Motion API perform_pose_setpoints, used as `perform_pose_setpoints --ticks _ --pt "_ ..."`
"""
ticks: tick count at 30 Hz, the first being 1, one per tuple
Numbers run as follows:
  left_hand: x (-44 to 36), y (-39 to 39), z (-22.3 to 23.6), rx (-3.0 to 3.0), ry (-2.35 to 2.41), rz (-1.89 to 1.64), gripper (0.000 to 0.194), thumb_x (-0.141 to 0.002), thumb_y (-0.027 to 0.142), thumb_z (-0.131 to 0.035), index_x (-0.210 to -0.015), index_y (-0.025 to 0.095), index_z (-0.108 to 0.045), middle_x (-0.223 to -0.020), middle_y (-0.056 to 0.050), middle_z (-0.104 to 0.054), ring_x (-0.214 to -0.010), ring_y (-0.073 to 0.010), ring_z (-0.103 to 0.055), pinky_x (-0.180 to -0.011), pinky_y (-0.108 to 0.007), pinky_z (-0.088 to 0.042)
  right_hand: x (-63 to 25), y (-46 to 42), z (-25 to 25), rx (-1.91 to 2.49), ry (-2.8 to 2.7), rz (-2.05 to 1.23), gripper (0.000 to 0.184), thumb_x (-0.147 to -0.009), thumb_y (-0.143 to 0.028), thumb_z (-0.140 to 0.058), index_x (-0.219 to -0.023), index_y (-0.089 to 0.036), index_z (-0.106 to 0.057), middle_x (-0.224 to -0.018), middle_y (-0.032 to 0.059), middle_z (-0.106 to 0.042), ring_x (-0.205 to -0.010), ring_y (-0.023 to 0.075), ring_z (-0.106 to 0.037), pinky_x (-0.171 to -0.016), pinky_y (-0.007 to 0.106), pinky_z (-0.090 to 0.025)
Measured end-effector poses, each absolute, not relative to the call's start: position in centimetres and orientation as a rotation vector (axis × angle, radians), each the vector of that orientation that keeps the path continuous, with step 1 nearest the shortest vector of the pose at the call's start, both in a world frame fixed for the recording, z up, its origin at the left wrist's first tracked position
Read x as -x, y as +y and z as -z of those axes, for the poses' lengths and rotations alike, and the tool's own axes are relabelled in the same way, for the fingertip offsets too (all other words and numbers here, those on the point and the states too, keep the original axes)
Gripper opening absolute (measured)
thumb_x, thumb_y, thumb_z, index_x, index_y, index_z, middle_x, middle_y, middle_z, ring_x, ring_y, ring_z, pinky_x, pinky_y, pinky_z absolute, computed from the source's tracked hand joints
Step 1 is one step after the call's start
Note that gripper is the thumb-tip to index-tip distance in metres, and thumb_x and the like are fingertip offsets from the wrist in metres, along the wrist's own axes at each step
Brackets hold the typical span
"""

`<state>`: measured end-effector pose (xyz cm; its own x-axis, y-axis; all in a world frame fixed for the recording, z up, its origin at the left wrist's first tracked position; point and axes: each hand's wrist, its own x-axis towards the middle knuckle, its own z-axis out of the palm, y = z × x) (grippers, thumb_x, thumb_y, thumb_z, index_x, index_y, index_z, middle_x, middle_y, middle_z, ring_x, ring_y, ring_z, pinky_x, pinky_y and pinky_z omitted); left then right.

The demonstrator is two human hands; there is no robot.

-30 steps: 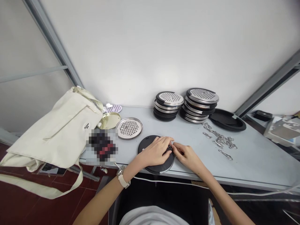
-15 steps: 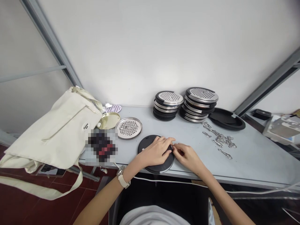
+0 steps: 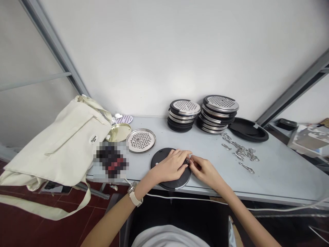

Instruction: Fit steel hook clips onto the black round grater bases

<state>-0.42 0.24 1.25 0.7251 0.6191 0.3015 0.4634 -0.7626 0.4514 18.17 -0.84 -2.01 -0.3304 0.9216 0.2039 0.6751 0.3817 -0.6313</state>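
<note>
A black round disc (image 3: 160, 156) lies near the front edge of the table. Across its top rests my left hand (image 3: 172, 166), steadying it, with fingers reaching over the right side and the thumb bent in. My right hand (image 3: 203, 169) is closed in a pinch at the disc's right edge, close to my left fingertips. Between the two hands shows a bit of a small metal clip (image 3: 187, 160); most of it is hidden by the fingers. Loose metal snap hooks (image 3: 243, 152) are scattered to the right of my right hand.
Two stacks of round graters (image 3: 184, 116) (image 3: 218, 115) stand by the wall, with a black round tray (image 3: 248, 130) to their right. Left of the disc lie a perforated metal grater disc (image 3: 141, 140), a gold lid (image 3: 119, 132) and a cream bag (image 3: 61, 147). A white cable (image 3: 180, 198) runs along the front.
Both hands stay at the disc's right edge. My right fingers have shifted very slightly, and a little more of the metal clip shows between the hands.
</note>
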Motion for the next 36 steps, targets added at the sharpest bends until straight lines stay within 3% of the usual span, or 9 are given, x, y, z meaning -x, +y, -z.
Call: perform_pose_setpoints --ticks 25,36 --pt "0.39 0.31 -1.22 -2.522 0.806 -0.641 0.04 -0.09 0.013 -0.041 -0.128 0.022 -0.033 -0.126 -0.009 -0.052 -0.117 -0.021 -0.047 -0.097 -0.04 -0.032 -18.2 -0.92 1.93 1.342 -2.135 -0.592 0.026 -0.085 -0.026 -0.039 -0.06 -0.02 -0.036 -0.052 -0.0041 -0.04 -0.048 0.0093 -0.034 -0.049 0.024 -0.026" --pt "0.5 0.52 -0.91 -2.42 0.811 -0.695 0.04 -0.088 0.012 -0.046 -0.125 0.022 -0.034 -0.113 -0.005 -0.058 -0.11 -0.0186 -0.051 -0.097 -0.035 -0.034 -18.3 -0.88 2.04 1.361 -2.202 -0.564 0.028 -0.088 -0.028 -0.036 -0.061 -0.02 -0.036 -0.055 -0.003 -0.044 -0.05 0.0104 -0.038 -0.052 0.024 -0.027"
